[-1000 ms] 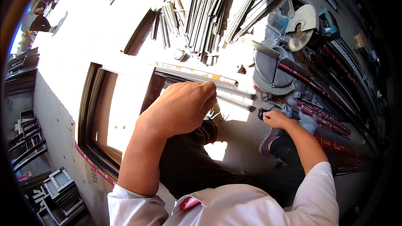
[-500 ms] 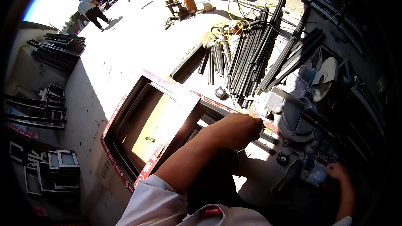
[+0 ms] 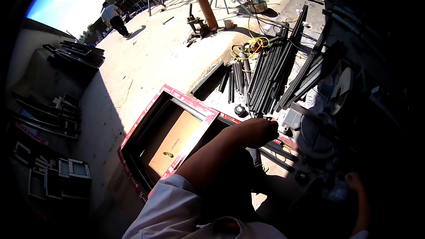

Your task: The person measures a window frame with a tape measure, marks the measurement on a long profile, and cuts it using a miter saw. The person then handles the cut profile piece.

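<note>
My left hand (image 3: 257, 131) is closed in a fist, its forearm reaching across the near side of a dark window frame. Whatever the fingers hold, if anything, is hidden beneath them. The frame (image 3: 141, 124) has red-and-white protective tape on its faces and lies tilted in front of me, with a tan board (image 3: 175, 144) visible through its opening. Down at the right, my right hand (image 3: 354, 180) is in deep shade. Its fingers are too dim to read. A pale, crumpled clear bag (image 3: 337, 193) appears close to it.
A miter saw with a round base (image 3: 315, 135) and pale disc (image 3: 343, 89) stands at the right. Several dark metal profiles (image 3: 270, 73) lie beyond the frame, near a yellow cable (image 3: 250, 46). A post (image 3: 201, 2) rises farther back. A person (image 3: 114, 19) walks at far left.
My view has shifted, so the surroundings sit lower and farther right, and the picture is darker. Both hands keep nearly the same place and pose.
</note>
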`<move>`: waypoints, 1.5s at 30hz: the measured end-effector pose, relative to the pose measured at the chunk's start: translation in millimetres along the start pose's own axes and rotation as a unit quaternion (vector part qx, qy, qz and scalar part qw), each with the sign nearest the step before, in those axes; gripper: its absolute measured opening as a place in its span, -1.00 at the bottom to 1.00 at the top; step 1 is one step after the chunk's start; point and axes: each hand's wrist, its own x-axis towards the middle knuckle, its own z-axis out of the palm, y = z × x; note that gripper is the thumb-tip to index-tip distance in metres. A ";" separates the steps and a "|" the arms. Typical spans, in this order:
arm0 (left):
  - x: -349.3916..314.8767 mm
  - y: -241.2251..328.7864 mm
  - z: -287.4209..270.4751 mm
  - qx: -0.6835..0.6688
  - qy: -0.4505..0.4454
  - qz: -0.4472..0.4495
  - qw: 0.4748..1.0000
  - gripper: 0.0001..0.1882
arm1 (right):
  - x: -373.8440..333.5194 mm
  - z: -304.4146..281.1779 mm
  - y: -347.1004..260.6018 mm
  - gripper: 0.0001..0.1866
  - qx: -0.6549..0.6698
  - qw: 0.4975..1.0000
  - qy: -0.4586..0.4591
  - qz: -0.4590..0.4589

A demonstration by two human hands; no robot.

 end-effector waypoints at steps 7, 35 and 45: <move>17.3 -45.6 12.5 0.007 -0.048 -0.013 0.999 -0.77 | 8.6 -20.6 -62.0 -0.67 0.116 0.993 0.031 -0.006; -78.7 -154.8 320.7 -0.632 0.101 -0.331 0.693 -0.70 | 18.2 168.3 77.7 -0.16 0.585 0.726 -0.357 -0.066; -103.3 -145.6 328.6 -0.627 0.119 -0.348 0.687 -0.71 | -28.4 122.2 -20.8 -0.35 0.571 0.787 -0.220 0.077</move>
